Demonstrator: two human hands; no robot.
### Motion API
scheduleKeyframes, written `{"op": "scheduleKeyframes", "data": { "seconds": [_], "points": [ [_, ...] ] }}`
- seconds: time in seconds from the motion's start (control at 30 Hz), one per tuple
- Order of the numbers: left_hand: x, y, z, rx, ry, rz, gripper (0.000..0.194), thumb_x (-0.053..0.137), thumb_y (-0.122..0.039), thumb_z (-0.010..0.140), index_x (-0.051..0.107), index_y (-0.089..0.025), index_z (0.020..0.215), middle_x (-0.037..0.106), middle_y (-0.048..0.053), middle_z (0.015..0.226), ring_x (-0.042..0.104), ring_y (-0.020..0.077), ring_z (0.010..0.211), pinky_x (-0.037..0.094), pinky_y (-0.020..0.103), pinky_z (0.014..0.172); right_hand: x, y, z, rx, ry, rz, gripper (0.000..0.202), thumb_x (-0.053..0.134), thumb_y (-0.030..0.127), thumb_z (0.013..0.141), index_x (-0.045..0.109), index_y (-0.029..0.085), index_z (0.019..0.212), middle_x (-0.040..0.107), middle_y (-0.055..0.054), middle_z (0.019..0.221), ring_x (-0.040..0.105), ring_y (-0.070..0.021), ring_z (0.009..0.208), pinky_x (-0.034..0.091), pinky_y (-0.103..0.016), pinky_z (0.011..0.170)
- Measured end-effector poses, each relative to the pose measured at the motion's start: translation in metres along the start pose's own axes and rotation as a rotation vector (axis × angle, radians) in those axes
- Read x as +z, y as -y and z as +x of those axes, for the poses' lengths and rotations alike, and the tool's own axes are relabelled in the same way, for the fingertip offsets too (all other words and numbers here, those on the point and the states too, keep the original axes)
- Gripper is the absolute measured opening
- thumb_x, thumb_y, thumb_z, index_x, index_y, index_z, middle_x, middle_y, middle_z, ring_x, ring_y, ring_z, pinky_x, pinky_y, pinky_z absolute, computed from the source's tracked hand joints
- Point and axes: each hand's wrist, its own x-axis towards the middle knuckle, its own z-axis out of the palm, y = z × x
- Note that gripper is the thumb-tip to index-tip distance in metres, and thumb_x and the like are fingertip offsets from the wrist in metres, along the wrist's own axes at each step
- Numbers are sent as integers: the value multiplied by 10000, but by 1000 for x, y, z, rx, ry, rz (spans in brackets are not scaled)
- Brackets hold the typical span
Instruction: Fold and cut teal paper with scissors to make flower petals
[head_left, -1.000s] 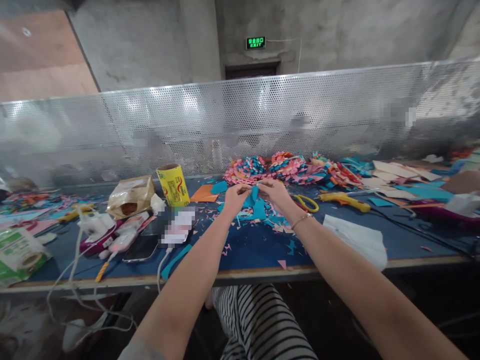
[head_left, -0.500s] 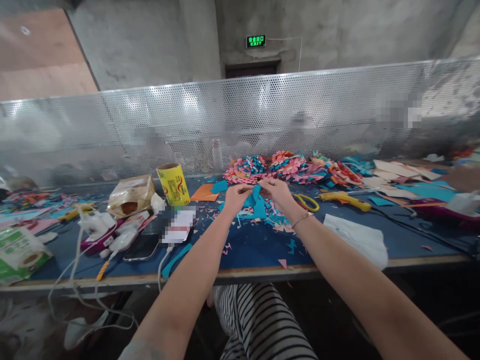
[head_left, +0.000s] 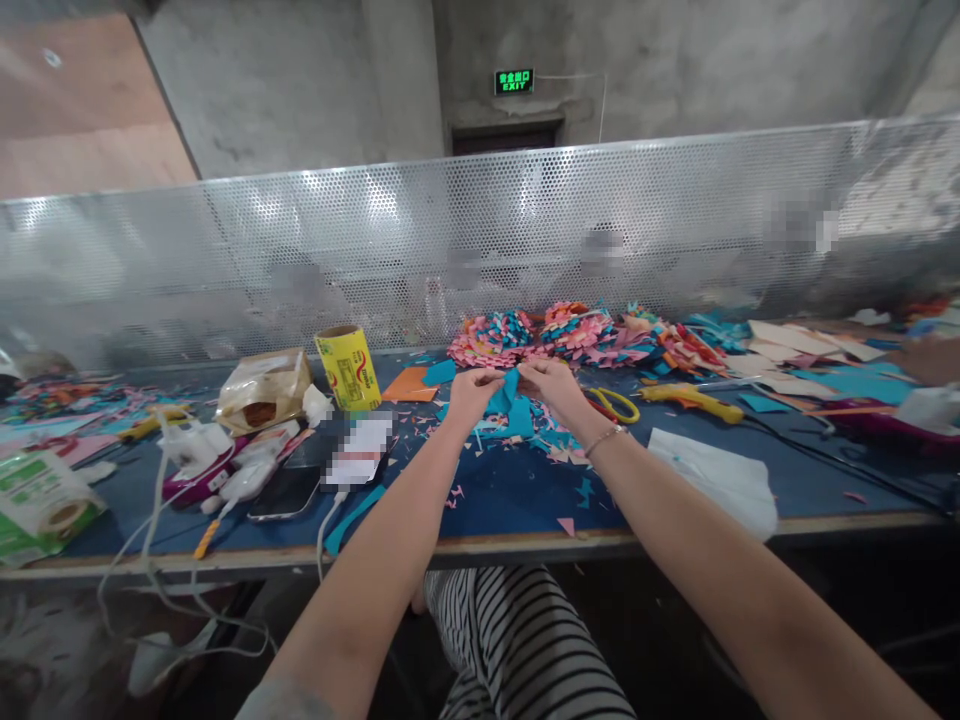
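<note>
A small blue piece of felt-like sheet (head_left: pixel 504 393) is pinched between my two hands above the table. My left hand (head_left: pixel 478 390) grips its left side with closed fingertips. On its right side, my right hand (head_left: pixel 550 382) is closed on it too. Below lie blue and pink scraps (head_left: pixel 536 430). Behind my hands sit bunches of pink, blue and orange cut pieces (head_left: pixel 491 340). Scissors with yellow handles (head_left: pixel 616 404) lie just right of my right hand.
A yellow glue gun (head_left: pixel 694 400) and a white sheet (head_left: pixel 712 478) lie to the right. Leftward are a yellow box (head_left: pixel 349 370), a brown paper bag (head_left: pixel 264 388), phones (head_left: pixel 289 488) and white cables (head_left: pixel 154 520). A perforated metal screen (head_left: pixel 390 235) stands behind the table.
Both hands stay nearly in place, still holding the blue piece. The piece has tilted slightly between the fingers.
</note>
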Motion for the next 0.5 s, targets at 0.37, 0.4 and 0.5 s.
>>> {"op": "scheduleKeyframes", "data": {
  "seconds": [0.37, 0.4, 0.5],
  "points": [
    [0, 3, 1, -23, -18, -94, 101, 667, -149, 608, 698, -147, 704, 675, 29, 686, 596, 141, 661, 458, 268, 668, -1, -7, 6, -55, 17, -134, 333, 720, 449, 516, 579, 160, 602, 573, 10, 554, 528, -111, 534, 461, -266, 578],
    [0, 3, 1, -20, -24, -97, 100, 666, -151, 607, 697, -147, 702, 674, 29, 686, 595, 139, 660, 459, 266, 668, -2, -7, 6, -58, 22, -163, 334, 716, 451, 519, 575, 159, 596, 569, 9, 547, 525, -111, 530, 459, -267, 575],
    [1, 4, 1, -21, -12, -95, 104, 661, -158, 605, 697, -146, 702, 667, 26, 666, 582, 129, 624, 452, 255, 630, -3, -8, 7, -98, -9, -251, 320, 698, 448, 551, 564, 159, 583, 556, 11, 527, 519, -110, 517, 452, -265, 563]
  ]
}}
